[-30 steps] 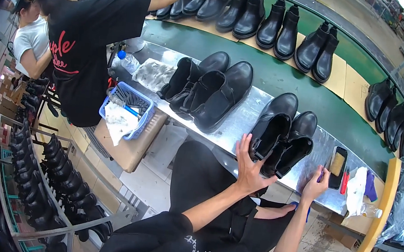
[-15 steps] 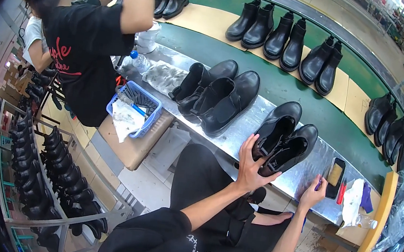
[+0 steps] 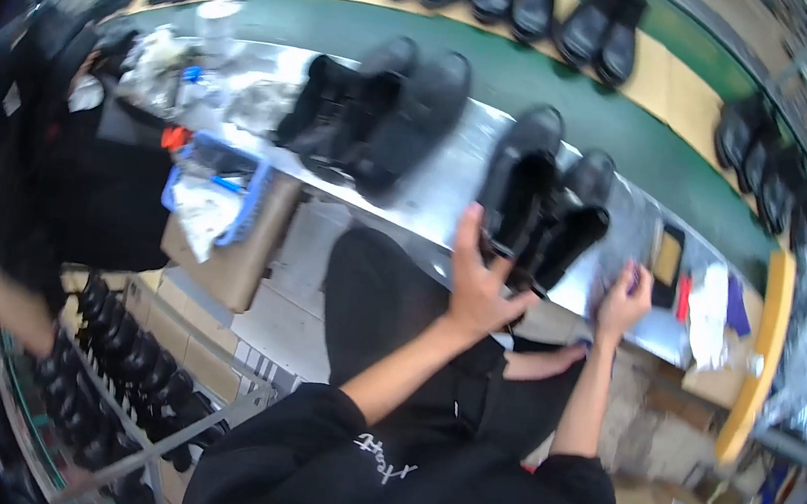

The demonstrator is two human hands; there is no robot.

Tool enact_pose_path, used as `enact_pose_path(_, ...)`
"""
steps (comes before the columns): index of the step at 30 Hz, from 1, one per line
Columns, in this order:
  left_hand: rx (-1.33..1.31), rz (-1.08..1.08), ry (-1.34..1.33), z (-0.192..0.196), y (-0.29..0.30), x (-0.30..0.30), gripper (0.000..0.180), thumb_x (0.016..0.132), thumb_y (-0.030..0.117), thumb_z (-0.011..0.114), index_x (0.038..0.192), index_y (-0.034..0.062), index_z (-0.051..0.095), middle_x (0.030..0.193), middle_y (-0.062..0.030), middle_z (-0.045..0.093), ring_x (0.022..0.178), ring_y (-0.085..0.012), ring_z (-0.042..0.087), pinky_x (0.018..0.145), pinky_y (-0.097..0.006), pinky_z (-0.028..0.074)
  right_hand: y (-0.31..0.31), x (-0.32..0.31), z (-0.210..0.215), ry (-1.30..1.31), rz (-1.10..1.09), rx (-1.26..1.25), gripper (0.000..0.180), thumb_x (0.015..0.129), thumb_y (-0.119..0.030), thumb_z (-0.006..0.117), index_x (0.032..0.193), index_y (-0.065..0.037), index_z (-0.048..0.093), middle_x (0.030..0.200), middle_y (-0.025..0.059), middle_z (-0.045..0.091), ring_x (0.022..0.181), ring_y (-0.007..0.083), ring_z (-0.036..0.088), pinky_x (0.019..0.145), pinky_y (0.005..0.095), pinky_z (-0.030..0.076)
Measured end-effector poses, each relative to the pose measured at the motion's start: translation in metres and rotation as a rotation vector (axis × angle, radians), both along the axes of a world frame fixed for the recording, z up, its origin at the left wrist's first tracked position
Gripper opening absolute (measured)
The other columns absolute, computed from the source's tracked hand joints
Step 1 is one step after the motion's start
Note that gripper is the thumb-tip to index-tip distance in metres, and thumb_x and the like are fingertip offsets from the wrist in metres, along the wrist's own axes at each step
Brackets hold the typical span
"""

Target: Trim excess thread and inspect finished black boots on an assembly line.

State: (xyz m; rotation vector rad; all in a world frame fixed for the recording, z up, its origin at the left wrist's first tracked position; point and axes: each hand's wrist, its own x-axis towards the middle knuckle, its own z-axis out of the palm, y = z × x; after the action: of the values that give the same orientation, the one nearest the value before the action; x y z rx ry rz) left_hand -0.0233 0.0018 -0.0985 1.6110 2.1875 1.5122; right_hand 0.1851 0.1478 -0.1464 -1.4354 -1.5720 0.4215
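Observation:
A pair of black slip-on shoes stands on the metal bench in front of me, a left shoe [image 3: 540,128] and a right shoe [image 3: 591,176], toes pointing away. My left hand [image 3: 483,287] is at their heels, its index finger along the left shoe and its thumb by the right one; the other fingertips are partly hidden. Just right of the shoes, at the bench's near edge, my right hand [image 3: 625,299] is closed in a pinch. Something small and purple shows at its fingers, too blurred to name.
Right of my hand lie a yellow sponge block [image 3: 668,256] in a black tray, a red tool [image 3: 684,299], a white cloth [image 3: 707,320] and a purple cloth [image 3: 739,308]. More shoes [image 3: 408,132] and a blue basket [image 3: 251,198] are left. A co-worker [image 3: 34,146] stands far left. Boots [image 3: 602,30] line the conveyor.
The view has shifted, so the bench sits higher in the picture. The co-worker's raised arm has come down and the body has moved left. My left hand stays at the heels, my right stays pinched.

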Motion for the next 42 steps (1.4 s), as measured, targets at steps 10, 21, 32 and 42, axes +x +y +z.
enact_pose_path(10,0.1,-0.104,-0.287,-0.026,0.001,-0.046,0.091,0.071,0.002,0.082,0.145,0.0017,0.03,0.155,-0.0226,0.028,0.144,-0.0389,0.035,0.118,-0.046,0.031,-0.006,-0.003,0.009,0.003,-0.007,-0.033,0.023,0.093,-0.02,0.072,0.091,0.002,0.067,0.067,0.0023,0.055,0.062,0.0094,0.048,0.057,0.0279,0.039)
enact_pose_path(21,0.05,-0.146,-0.111,-0.029,0.005,-0.038,0.101,0.062,0.013,0.086,0.146,-0.0029,0.033,0.131,-0.0224,0.047,0.119,-0.0377,0.052,0.102,-0.043,0.042,-0.007,-0.005,0.009,0.036,0.007,-0.06,0.022,0.094,-0.018,0.07,0.092,0.003,0.066,0.069,0.0015,0.054,0.062,0.0083,0.047,0.056,0.0271,0.038)
enact_pose_path(32,0.07,-0.139,-0.108,-0.041,0.002,-0.031,0.104,0.063,0.017,0.085,0.148,-0.0011,0.029,0.145,-0.024,0.038,0.133,-0.0409,0.039,0.11,-0.049,0.034,-0.006,-0.005,0.003,0.057,-0.004,-0.104,0.022,0.093,-0.018,0.072,0.092,0.003,0.067,0.069,0.0001,0.054,0.062,0.0069,0.046,0.056,0.0246,0.037)
enact_pose_path(42,0.104,-0.18,-0.04,-0.038,-0.002,-0.038,0.104,0.066,0.015,0.086,0.151,0.0014,0.027,0.148,-0.0277,0.034,0.134,-0.0444,0.043,0.11,-0.05,0.04,-0.006,-0.006,0.006,0.043,-0.008,-0.089,0.022,0.093,-0.018,0.071,0.092,0.003,0.066,0.069,0.0011,0.055,0.062,0.0071,0.047,0.056,0.025,0.038)
